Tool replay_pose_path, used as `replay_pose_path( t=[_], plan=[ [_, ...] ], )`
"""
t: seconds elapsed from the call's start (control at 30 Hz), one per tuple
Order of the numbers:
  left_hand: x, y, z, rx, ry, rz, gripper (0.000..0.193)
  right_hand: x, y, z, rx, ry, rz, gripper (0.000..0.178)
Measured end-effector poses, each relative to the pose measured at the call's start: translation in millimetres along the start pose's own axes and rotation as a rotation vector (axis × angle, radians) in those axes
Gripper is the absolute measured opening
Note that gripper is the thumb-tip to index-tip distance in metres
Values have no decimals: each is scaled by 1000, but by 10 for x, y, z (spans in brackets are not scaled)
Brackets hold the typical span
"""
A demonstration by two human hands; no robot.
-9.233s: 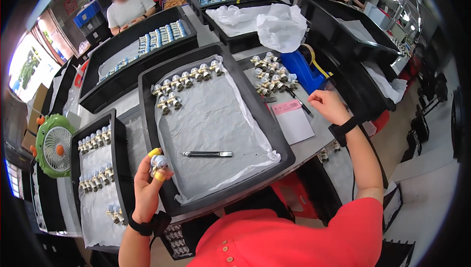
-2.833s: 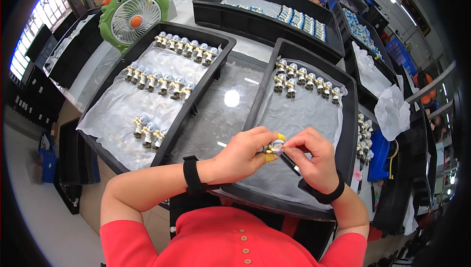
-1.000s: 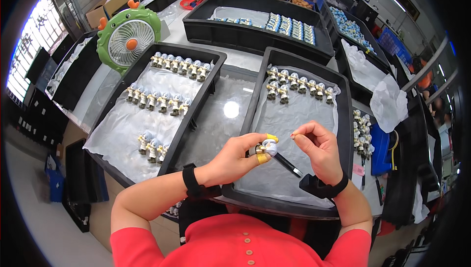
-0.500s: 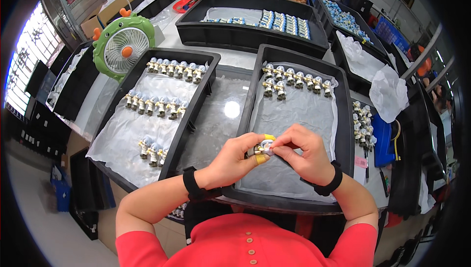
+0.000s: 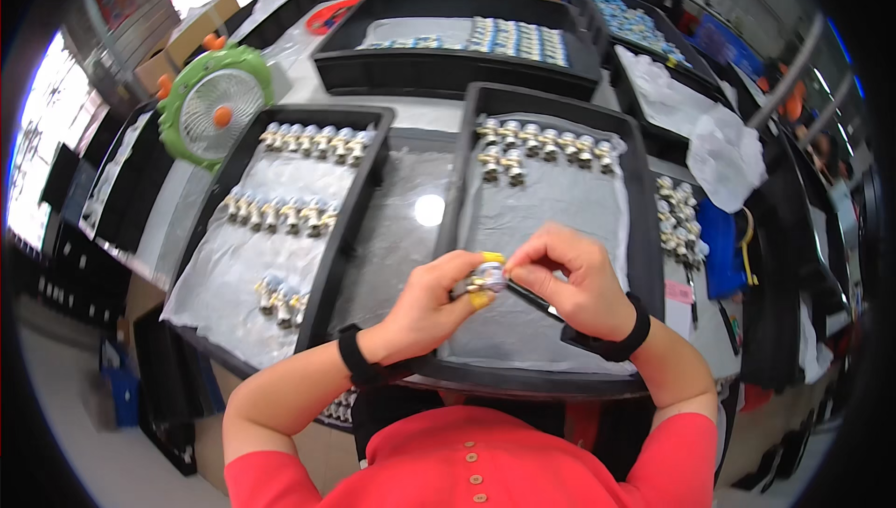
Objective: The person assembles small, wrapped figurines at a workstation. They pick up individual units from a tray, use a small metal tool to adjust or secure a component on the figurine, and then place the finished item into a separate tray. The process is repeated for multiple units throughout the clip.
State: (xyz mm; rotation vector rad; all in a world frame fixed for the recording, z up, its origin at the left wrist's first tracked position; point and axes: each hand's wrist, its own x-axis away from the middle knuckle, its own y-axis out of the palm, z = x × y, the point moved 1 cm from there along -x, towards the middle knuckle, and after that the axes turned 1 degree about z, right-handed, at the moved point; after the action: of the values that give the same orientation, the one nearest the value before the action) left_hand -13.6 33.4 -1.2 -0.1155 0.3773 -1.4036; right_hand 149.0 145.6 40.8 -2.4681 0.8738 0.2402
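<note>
Over the near part of the right tray, my left hand [image 5: 431, 303] is closed around a small figurine [image 5: 489, 277] with a pale, silvery head. Yellow coverings wrap the thumb and a fingertip of that hand. My right hand [image 5: 574, 284] is closed, its thumb and forefinger pinched right beside the figurine's head. Under its fingers runs a dark, slim stick-like tool [image 5: 534, 296] with a bright spot near one end; its exact kind is not clear. Whatever sits between the pinched fingertips is too small to make out.
The right tray [image 5: 651, 219] and left tray [image 5: 371, 186] hold rows of similar figurines on white liner. More figurines [image 5: 679, 221] lie piled at the right, near a blue holder [image 5: 724, 261]. A green fan [image 5: 215, 107] stands at left. A co-worker sits beyond the far tray [image 5: 448, 77].
The dark slim tool now shows under my right hand, whose fingertips have shifted slightly on the figurine's head. My left hand keeps its hold. The whole view has shifted a little.
</note>
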Motion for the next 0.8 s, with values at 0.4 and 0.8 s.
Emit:
replay_pose_path(
  t=[0.4, 0.8],
  plan=[
    [27, -29, -61, 3, -45, -75, 33, 673, -1573, 844, -335, 447, 695, 23],
    [69, -4, -78, 24, -99, -15, 28, 1278, -1904, 1231, 567, 579, 526, 18]
  ],
)
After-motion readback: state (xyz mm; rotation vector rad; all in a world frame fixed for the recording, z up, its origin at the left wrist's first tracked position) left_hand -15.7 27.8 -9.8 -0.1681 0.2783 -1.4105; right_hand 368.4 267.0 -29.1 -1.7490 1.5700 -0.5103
